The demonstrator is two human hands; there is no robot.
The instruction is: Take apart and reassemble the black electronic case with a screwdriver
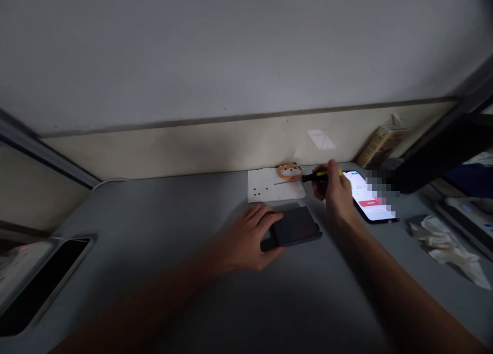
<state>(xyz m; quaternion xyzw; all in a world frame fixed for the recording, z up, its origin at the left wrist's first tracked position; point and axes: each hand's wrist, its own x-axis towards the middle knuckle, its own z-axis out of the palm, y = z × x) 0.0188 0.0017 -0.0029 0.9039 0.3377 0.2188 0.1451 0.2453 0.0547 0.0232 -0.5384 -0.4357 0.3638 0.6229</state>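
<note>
My left hand (252, 238) grips the left side of a flat dark rectangular case (298, 225) on the grey desk, thumb and fingers around its edges. What kind of device it is I cannot tell. In my right hand (335, 190) is a screwdriver (318, 176) with a black and yellow handle, its thin shaft pointing left. The shaft passes over a white paper (256, 179) behind the case. Several tiny dark screws (259, 193) lie on the paper's left part. At the paper's back edge sits an orange-and-white animal-faced object (290, 172), close to the screwdriver.
A lit phone (370, 200) lies right of my right hand, partly pixelated. Crumpled tissue (450, 246) is farther right, with a box (379, 146) leaning near the wall. A dark slot (46, 282) with a pale rim is at the left. A wall (192, 149) closes the desk's back.
</note>
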